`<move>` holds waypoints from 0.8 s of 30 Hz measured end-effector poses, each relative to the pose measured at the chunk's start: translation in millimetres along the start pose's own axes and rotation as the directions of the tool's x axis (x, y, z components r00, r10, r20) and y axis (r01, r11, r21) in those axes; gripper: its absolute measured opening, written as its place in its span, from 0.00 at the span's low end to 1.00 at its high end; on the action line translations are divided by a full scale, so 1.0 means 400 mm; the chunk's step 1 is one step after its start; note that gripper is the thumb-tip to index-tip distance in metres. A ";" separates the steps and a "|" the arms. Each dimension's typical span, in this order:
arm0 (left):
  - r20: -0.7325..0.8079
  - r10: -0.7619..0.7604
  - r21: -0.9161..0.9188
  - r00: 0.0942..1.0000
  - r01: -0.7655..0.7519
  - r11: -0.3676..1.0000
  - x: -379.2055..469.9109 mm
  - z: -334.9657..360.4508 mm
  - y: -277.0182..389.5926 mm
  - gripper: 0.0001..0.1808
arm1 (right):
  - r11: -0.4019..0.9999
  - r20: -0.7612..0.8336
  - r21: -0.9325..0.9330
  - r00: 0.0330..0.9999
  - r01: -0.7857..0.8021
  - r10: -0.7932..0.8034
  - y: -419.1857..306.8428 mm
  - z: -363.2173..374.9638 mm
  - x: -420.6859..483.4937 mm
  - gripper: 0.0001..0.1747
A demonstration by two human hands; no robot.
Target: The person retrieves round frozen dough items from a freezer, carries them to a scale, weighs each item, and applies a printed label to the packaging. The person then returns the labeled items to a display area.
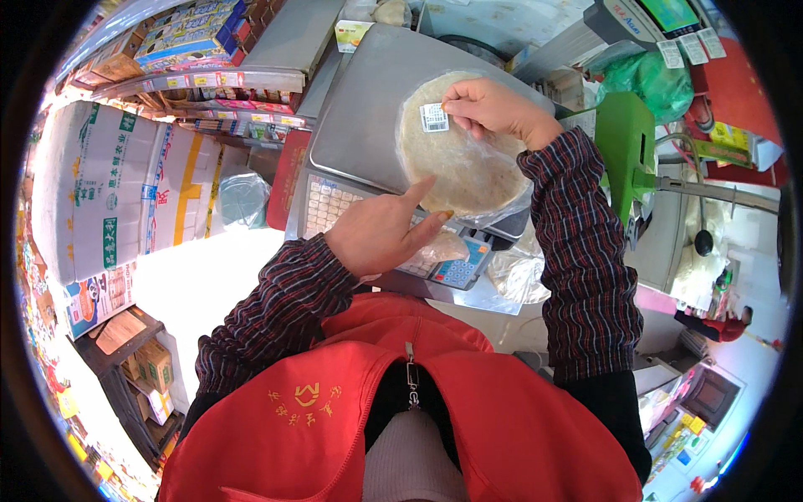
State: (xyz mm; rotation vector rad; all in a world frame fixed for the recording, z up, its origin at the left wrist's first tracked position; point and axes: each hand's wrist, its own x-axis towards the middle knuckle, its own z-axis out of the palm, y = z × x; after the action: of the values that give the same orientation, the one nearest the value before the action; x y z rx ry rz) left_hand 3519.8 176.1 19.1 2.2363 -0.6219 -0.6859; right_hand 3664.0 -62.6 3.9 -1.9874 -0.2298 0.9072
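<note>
A pale round flatbread [461, 169] in a clear plastic bag lies flat on the steel weighing plate [361, 106] of a label-printing scale. My right hand [495, 113] pinches a small white printed label [433, 123] by its edge, over the upper part of the bread. Whether the label touches the bag cannot be told. Lower down, my left hand [392, 227] has its index finger and thumb apart at the bag's near-left edge, its palm above the scale's keyboard [326, 204]. A crumpled bit of clear plastic [442, 248] lies by the blue keypad [463, 267].
Right of the scale stand a green device [621, 157] and a green plastic bag [649, 85]. The scale's display post [564, 47] rises behind, labels hanging from its head. White foam boxes [125, 182] and stocked shelves [207, 81] are leftward. Clear bags [521, 270] lie beside the keypad.
</note>
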 end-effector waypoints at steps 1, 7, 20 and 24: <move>0.008 -0.004 -0.003 1.000 0.004 1.000 0.001 -0.001 -0.001 0.37 | 1.000 -0.001 0.027 1.000 -0.002 0.002 0.000 0.000 0.001 0.11; 0.014 0.015 -0.011 1.000 -0.014 1.000 0.005 -0.007 -0.008 0.37 | 0.999 -0.003 0.044 1.000 -0.031 0.031 -0.010 0.002 0.004 0.12; -0.003 0.031 -0.001 1.000 -0.031 1.000 0.005 -0.007 -0.015 0.37 | 0.980 -0.221 -0.186 0.969 0.072 -0.113 0.007 0.049 0.013 0.14; -0.004 0.025 0.005 1.000 -0.025 1.000 0.004 -0.003 -0.018 0.36 | 0.920 -0.266 -0.355 0.925 0.166 -0.270 0.027 0.066 0.018 0.12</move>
State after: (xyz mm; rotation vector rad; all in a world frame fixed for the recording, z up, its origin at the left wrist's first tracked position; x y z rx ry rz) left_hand 3523.3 180.1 13.9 2.2305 -0.6489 -0.6681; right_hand 3649.3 -47.9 -16.7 -2.3209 -0.4385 0.4182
